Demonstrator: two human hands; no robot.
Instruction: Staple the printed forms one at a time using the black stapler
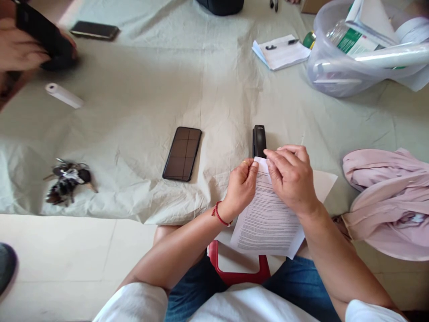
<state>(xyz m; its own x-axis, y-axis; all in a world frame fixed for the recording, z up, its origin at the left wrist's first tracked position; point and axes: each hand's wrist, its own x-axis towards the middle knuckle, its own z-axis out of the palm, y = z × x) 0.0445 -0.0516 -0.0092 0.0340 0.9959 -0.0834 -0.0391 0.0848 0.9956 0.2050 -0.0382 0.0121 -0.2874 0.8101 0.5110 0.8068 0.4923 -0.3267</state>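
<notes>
Printed sheets of paper (268,219) slant down from the table edge over my lap, their top corner between my hands. My left hand (243,181) pinches that corner between thumb and fingers on the left side. With bent fingers, my right hand (291,174) grips the sheets just to the right, thumb near the corner. A black stapler (259,139) lies right beyond my fingertips, its near end hidden behind the paper and my right hand. Another white sheet (325,184) shows on the table beside my right hand.
A phone (182,154) lies left of my hands, keys (69,179) farther left. Ahead are a notepad (284,56) with a pen and a filled plastic basket (330,82). Pink cloth (389,197) lies right. Another person's hand (23,47) holds a blurred black object near a white roll (63,95).
</notes>
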